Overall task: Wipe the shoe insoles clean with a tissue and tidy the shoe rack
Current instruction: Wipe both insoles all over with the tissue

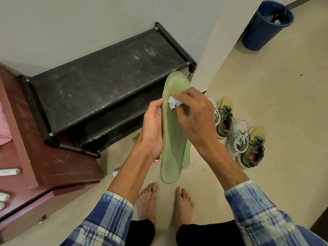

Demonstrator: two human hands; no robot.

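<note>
Head view looks down on a black shoe rack (106, 77) set against the wall. Just in front of its right end the left hand (152, 126) grips a green insole (173, 139) by its long edge, toe end up, with the fingers curled behind it and mostly hidden. The right hand (195, 119) pinches a small white tissue (173, 102) in its fingertips and presses it on the insole's upper half; much of the tissue is covered by those fingers.

A paler green edge (186, 157) shows behind the insole's lower right side. It looks like a second insole, though little of it can be seen.

Right of the rack, on the floor (275, 103), stand four shoes – two pale grey (238, 137) and two olive (253, 148) – and the farthest grey one is half hidden by the right hand. Beyond the rack's right end stands one blue bin (264, 27), its contents unclear. Left of the rack one red-brown cabinet (53, 157) is cut off by the frame. The rack's lower shelves lie in shadow. Two small items on the floor under the left wrist are too small to identify. Two bare feet show below.
</note>
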